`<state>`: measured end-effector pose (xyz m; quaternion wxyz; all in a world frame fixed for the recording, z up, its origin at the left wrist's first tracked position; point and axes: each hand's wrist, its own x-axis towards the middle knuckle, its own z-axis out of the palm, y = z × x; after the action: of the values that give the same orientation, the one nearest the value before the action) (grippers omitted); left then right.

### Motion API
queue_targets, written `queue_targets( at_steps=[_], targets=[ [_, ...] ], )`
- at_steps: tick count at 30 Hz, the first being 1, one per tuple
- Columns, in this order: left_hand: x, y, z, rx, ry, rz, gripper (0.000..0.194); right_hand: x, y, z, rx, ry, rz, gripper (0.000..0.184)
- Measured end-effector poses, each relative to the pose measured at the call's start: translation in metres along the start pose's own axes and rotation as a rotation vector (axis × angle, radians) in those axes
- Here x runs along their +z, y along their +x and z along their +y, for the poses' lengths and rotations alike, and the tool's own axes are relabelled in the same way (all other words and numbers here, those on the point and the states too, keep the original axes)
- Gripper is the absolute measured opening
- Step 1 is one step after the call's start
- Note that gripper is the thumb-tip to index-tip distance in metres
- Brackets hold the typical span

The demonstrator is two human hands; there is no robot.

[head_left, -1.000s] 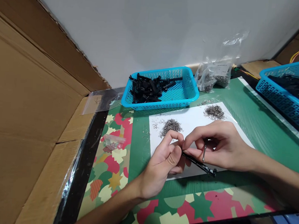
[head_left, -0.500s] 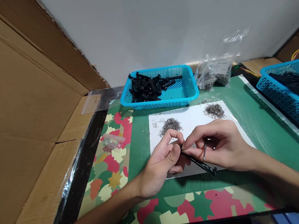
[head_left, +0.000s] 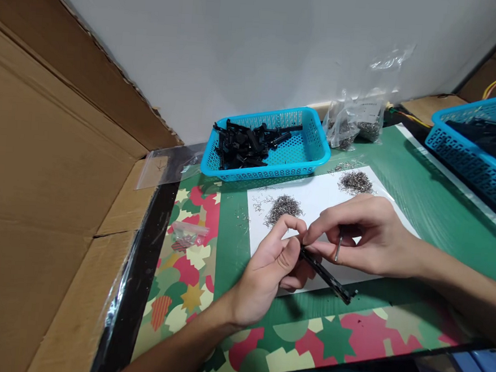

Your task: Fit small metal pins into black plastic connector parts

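Note:
My left hand is closed around one end of a long, thin black plastic part, which slants down to the right over the white paper. At that same end, the thumb and forefinger of my right hand pinch together; whatever tiny piece may lie between the tips is hidden. A thin metal rod tool is tucked in my right hand's other fingers, its end sticking out downward. Just beyond my left hand lies a heap of small metal pieces, with another heap farther right.
A blue basket of black parts stands at the back, beside clear bags of metal pieces. Another blue basket is at the right. Cardboard walls the left side. A small plastic bag lies on the patterned mat.
The free end of the black part has tilted down and slightly left, showing more of its side. The metal tool's end has shifted slightly left and up. Both hands stay nearly in place.

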<state>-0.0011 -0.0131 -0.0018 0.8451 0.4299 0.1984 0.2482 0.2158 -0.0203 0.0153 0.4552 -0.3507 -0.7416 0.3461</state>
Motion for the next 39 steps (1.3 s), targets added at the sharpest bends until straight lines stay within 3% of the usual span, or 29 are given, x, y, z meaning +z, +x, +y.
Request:
queue_targets(
  at_steps=[15,22,32,39],
  targets=[
    [-0.0012,0.0001,0.0003,-0.012,-0.018,0.023,0.023,0.0050,-0.0037,-0.0001,0.049,0.037,0.039,0.002],
    [-0.0019,-0.0003,-0.0014,0.000,-0.021,0.023,0.020,0.0041,-0.0032,0.0010,-0.032,-0.032,0.010,0.007],
    [-0.0007,-0.0018,-0.0003,-0.034,0.014,0.054,0.022,0.0019,-0.0024,-0.0029,0.051,0.049,-0.032,0.008],
    [-0.0009,-0.0005,-0.0024,-0.017,0.020,0.053,0.022,0.0016,-0.0019,0.0004,-0.073,-0.028,-0.055,0.011]
  ],
)
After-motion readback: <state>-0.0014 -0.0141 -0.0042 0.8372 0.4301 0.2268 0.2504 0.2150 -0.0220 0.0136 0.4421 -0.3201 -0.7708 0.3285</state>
